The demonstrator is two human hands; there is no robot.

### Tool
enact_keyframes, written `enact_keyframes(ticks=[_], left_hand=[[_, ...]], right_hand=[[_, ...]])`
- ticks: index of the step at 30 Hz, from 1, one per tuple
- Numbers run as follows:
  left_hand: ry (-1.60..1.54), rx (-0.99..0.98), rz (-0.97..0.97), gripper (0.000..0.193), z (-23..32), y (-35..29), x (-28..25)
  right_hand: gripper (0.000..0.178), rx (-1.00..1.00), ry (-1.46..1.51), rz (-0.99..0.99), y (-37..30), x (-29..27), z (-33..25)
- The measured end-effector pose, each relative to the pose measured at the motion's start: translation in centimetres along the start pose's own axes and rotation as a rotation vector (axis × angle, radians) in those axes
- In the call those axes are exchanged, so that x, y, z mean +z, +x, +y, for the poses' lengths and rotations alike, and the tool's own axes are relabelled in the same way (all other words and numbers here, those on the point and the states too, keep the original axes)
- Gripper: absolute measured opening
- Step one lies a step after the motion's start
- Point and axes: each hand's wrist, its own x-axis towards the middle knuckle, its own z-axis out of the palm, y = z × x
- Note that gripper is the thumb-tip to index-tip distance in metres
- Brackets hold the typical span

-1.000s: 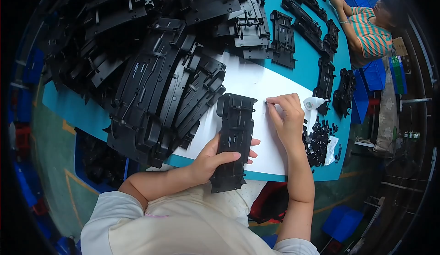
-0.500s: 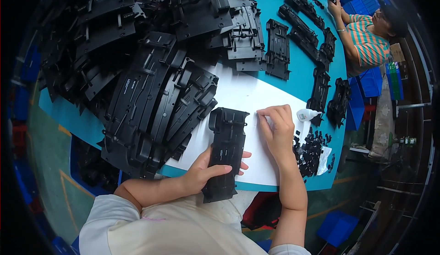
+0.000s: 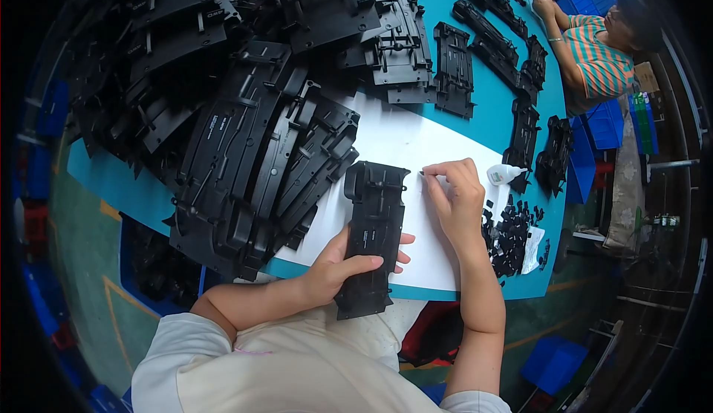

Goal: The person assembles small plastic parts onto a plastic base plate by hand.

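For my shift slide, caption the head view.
Left hand holds a black part; right hand pinches a tiny dark piece over a white sheet.

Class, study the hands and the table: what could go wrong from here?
The small dark piece, seemingly pinched in the right hand's fingertips, could slip and get lost.

The white bottle appears to lie on its side near the loose black bits; it might leak onto them.

The leaning black stack could slide if the black panel in the left hand knocks it.
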Motion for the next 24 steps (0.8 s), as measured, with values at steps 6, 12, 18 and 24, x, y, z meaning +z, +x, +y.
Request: enact_keyframes(ticks=[6,12,18,24], left_hand=[[-0.002,-0.009,0.006,0.052,0.05,-0.02,0.03],[-0.036,0.001,0.049,0.055,-0.04,-0.01,0.11],[-0.053,-0.007,0.046,0.053,0.22,-0.05,0.28],[-0.058,-0.008,0.044,0.052,0.14,0.16,0.27]], right_hand=[[0.007,0.021,0.002,-0.011,-0.10,-0.07,-0.03],[0.010,0.039,0.012,-0.020,-0.11,-0.23,-0.05],[0.007,0.018,-0.046,-0.021,-0.21,-0.01,0.36],[0.008,0.008,0.009,-0.012,-0.01,-0.24,0.28]])
